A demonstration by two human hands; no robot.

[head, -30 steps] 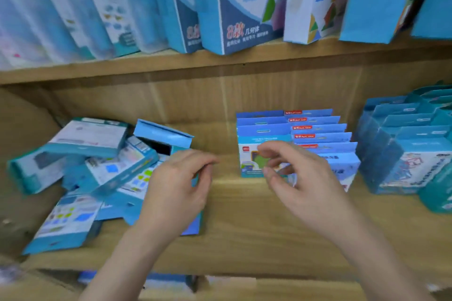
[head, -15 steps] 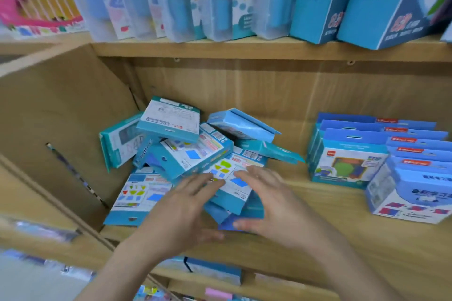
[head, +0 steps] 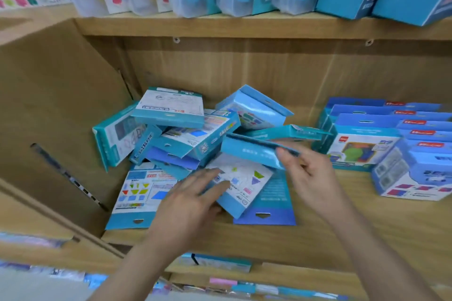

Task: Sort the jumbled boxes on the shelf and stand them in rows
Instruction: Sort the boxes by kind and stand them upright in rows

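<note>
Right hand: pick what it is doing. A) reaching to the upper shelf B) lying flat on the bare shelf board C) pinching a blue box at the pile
C: the right hand pinches the edge of a blue box tilted over the pile.

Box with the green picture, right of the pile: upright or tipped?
Upright: the box stands on the shelf, hang tab up, picture facing out.

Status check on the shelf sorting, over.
Left hand rests on white-faced box. Right hand pinches blue box at edge of pile. Standing rows right, untouched.
</note>
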